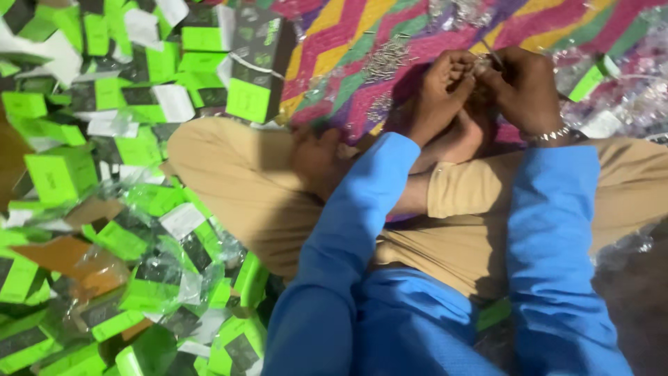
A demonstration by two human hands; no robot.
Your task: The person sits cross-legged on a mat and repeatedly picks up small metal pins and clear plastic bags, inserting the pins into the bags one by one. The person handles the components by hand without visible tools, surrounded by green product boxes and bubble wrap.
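Note:
I sit cross-legged in tan trousers [243, 188] and blue sleeves. My left hand [442, 90] and my right hand [522, 87] meet above my bare feet, fingers pinched together on a small thin metal piece [489, 56] held between them. What exactly each hand grips is too small and blurred to tell. A silver bracelet [550, 135] circles my right wrist. A heap of small metal pins [386, 63] lies on the zigzag mat [334, 49] just left of my hands.
A big pile of green, black and white small boxes [125, 139] covers the floor at my left, some in clear plastic wrap [139, 271]. More wrap and a green box [591, 80] lie at the right.

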